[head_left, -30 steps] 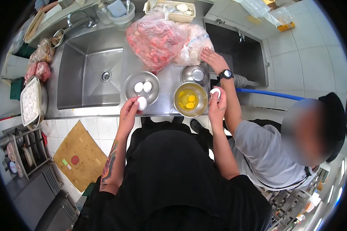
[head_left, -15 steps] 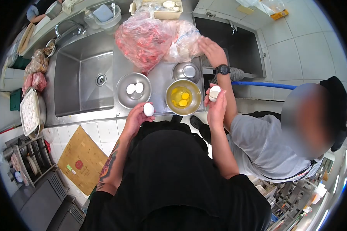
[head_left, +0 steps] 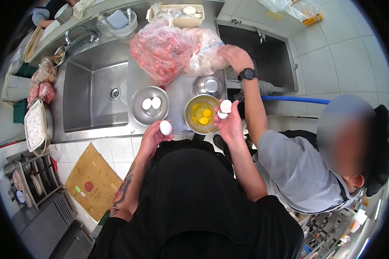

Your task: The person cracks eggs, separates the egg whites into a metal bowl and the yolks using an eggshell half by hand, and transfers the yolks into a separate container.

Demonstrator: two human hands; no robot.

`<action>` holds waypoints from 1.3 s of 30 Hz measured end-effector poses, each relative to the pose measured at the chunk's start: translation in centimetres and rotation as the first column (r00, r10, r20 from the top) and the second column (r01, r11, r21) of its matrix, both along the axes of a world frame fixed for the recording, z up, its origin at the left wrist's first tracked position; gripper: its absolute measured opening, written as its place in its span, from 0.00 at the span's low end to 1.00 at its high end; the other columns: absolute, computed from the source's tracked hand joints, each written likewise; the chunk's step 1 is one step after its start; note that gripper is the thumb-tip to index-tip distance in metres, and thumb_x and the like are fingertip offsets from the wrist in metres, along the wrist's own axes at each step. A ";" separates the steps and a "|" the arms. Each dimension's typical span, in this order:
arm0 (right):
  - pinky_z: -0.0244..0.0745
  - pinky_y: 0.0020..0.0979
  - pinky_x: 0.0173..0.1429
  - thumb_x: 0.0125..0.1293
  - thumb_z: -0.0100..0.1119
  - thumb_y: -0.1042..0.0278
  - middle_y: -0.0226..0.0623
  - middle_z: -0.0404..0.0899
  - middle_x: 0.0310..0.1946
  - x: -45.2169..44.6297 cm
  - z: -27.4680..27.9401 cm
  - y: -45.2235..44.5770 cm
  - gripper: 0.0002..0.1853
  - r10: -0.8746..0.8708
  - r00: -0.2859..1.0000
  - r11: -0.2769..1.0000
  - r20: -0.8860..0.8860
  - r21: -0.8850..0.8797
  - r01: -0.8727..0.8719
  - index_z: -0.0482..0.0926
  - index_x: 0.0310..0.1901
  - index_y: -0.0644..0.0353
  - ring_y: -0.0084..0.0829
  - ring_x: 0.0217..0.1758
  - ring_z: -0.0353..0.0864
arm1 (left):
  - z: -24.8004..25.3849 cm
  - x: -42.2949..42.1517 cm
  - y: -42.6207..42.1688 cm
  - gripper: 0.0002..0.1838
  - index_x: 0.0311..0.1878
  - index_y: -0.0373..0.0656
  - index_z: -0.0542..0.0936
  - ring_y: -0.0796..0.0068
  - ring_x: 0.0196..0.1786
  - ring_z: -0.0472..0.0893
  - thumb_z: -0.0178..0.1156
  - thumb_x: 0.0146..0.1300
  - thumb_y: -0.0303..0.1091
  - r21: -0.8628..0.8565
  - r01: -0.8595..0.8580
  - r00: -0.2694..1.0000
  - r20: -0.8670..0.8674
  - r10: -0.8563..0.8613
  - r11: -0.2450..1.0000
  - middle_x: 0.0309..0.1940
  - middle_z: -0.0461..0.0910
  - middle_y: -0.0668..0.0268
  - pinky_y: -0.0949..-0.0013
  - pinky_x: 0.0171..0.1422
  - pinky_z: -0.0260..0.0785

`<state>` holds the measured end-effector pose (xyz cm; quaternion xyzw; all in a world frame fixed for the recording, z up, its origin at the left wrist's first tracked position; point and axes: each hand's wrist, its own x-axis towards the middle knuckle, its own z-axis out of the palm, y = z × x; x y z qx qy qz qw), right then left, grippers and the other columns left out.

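Note:
My left hand (head_left: 153, 139) is closed round a whole white egg (head_left: 165, 127), just in front of the counter's edge. Cracked eggshell (head_left: 225, 106) in separate pieces rests in the fingers of my right hand (head_left: 230, 123), at the right rim of a metal bowl (head_left: 189, 123). Inside that bowl lie yellow egg yolks (head_left: 206, 113) and clear egg white. To its left, a second metal bowl (head_left: 138, 113) holds two whole white eggs (head_left: 151, 103). A smaller metal bowl (head_left: 211, 85) sits just behind the yolk bowl.
A co-worker's hand (head_left: 237, 58) touches a clear plastic bag (head_left: 205, 58) beside a bag of red meat (head_left: 160, 52). A steel sink (head_left: 95, 93) is on the left, and a dark basin (head_left: 268, 52) is at the right. A tray (head_left: 190, 20) stands behind the bags.
My right hand has moved left to the yolk bowl's rim, and its shell now shows as separate pieces. The co-worker's hand has shifted slightly left onto the bag.

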<state>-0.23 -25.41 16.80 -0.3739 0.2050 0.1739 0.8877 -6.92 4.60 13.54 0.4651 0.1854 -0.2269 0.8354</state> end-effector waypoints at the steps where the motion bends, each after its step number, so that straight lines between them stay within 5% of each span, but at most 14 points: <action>1: 0.75 0.28 0.35 0.80 0.39 0.30 0.32 0.81 0.39 0.2 -0.3 0.4 0.32 0.003 1.000 1.000 0.007 0.000 -0.003 0.75 0.57 0.55 0.24 0.33 0.80 | 0.1 -0.1 0.1 0.24 0.67 0.32 0.73 0.65 0.43 0.88 0.44 0.80 0.41 0.002 -0.007 1.000 -0.008 0.007 1.000 0.48 0.85 0.52 0.64 0.51 0.82; 3: 0.75 0.27 0.34 0.80 0.43 0.33 0.32 0.81 0.39 1.1 -0.7 1.7 0.29 0.018 1.000 0.971 0.024 -0.241 -0.011 0.75 0.55 0.55 0.23 0.32 0.79 | -0.3 -0.4 0.3 0.25 0.67 0.32 0.73 0.65 0.43 0.88 0.44 0.79 0.41 -0.003 -0.015 1.000 -0.002 0.015 1.000 0.48 0.85 0.52 0.64 0.51 0.82; 5: 0.75 0.26 0.33 0.82 0.45 0.39 0.32 0.81 0.38 3.8 1.3 3.8 0.24 0.022 0.998 0.953 0.057 -0.304 -0.004 0.75 0.52 0.55 0.21 0.31 0.79 | -0.7 -0.6 0.5 0.25 0.67 0.32 0.73 0.65 0.43 0.88 0.45 0.79 0.42 -0.006 -0.022 1.000 0.000 0.022 1.000 0.47 0.85 0.53 0.63 0.51 0.82; 11: 0.74 0.27 0.39 0.83 0.46 0.44 0.33 0.80 0.40 22.3 9.0 10.4 0.25 -0.034 0.762 0.830 0.646 -0.407 0.382 0.76 0.51 0.62 0.20 0.39 0.76 | 0.6 -0.9 1.4 0.24 0.66 0.33 0.74 0.64 0.43 0.88 0.44 0.80 0.43 0.018 -0.050 0.998 0.040 0.049 0.999 0.47 0.85 0.52 0.63 0.52 0.81; 15: 0.70 0.34 0.58 0.80 0.52 0.40 0.32 0.83 0.50 34.4 9.8 10.9 0.28 0.051 0.817 0.693 0.574 -0.610 0.385 0.78 0.59 0.61 0.24 0.51 0.78 | 0.8 -2.1 2.9 0.23 0.67 0.34 0.74 0.65 0.46 0.88 0.42 0.81 0.40 0.009 -0.117 0.990 0.076 0.116 0.993 0.49 0.85 0.53 0.64 0.54 0.80; 18: 0.72 0.31 0.53 0.79 0.56 0.44 0.31 0.84 0.47 34.9 10.6 9.5 0.26 0.040 0.746 0.689 0.665 -0.559 0.461 0.79 0.58 0.62 0.22 0.47 0.78 | 0.1 -3.8 4.0 0.23 0.65 0.34 0.75 0.64 0.45 0.88 0.43 0.80 0.42 0.005 -0.195 0.979 0.062 0.195 0.981 0.48 0.85 0.52 0.63 0.53 0.81; 20: 0.72 0.27 0.48 0.78 0.60 0.50 0.29 0.84 0.44 29.8 11.2 8.9 0.22 -0.044 0.740 0.790 0.671 -0.430 0.437 0.80 0.59 0.63 0.19 0.43 0.78 | -0.3 -4.2 4.4 0.24 0.63 0.35 0.76 0.63 0.44 0.88 0.45 0.80 0.45 0.009 -0.233 0.972 0.039 0.232 0.972 0.47 0.85 0.52 0.63 0.51 0.82; 23: 0.69 0.21 0.44 0.77 0.63 0.61 0.26 0.83 0.43 20.8 7.1 6.0 0.19 0.013 0.791 0.800 0.611 -0.482 0.359 0.79 0.63 0.63 0.15 0.39 0.75 | -0.2 -4.5 4.4 0.24 0.60 0.36 0.77 0.63 0.46 0.88 0.44 0.79 0.47 -0.050 -0.176 0.984 -0.023 0.176 0.983 0.46 0.85 0.53 0.62 0.48 0.83; 28: 0.72 0.21 0.48 0.75 0.61 0.73 0.28 0.83 0.52 5.2 -1.3 2.7 0.21 0.155 0.941 0.785 0.300 -0.616 0.068 0.78 0.67 0.61 0.17 0.45 0.77 | -2.8 -2.0 2.3 0.28 0.44 0.41 0.80 0.67 0.41 0.86 0.42 0.82 0.56 -0.007 0.151 0.981 -0.125 -0.151 0.988 0.37 0.83 0.60 0.63 0.46 0.84; 31: 0.75 0.25 0.49 0.76 0.60 0.72 0.37 0.84 0.51 0.3 -2.4 1.2 0.21 0.065 0.971 0.901 0.229 -0.432 0.042 0.74 0.68 0.61 0.23 0.44 0.79 | -4.3 0.0 -0.6 0.28 0.36 0.41 0.80 0.73 0.33 0.84 0.49 0.81 0.57 0.098 0.313 0.941 -0.169 -0.294 0.945 0.30 0.82 0.64 0.67 0.42 0.82; 35: 0.79 0.28 0.50 0.77 0.61 0.71 0.33 0.84 0.48 -1.3 -0.8 -0.6 0.19 -0.034 0.989 0.955 0.144 -0.287 0.074 0.76 0.66 0.60 0.25 0.45 0.82 | -6.6 1.5 -3.5 0.25 0.37 0.40 0.81 0.76 0.31 0.83 0.52 0.81 0.53 0.230 0.392 0.918 -0.038 -0.395 0.891 0.28 0.82 0.65 0.72 0.35 0.77; 39: 0.82 0.36 0.60 0.79 0.58 0.65 0.40 0.83 0.54 -1.7 -3.5 -4.0 0.17 0.095 0.973 0.995 0.212 0.006 -0.099 0.75 0.64 0.62 0.31 0.60 0.83 | -7.8 1.8 -4.9 0.27 0.40 0.38 0.81 0.77 0.31 0.81 0.52 0.80 0.56 0.256 0.395 0.917 -0.047 -0.397 0.882 0.30 0.81 0.66 0.73 0.36 0.76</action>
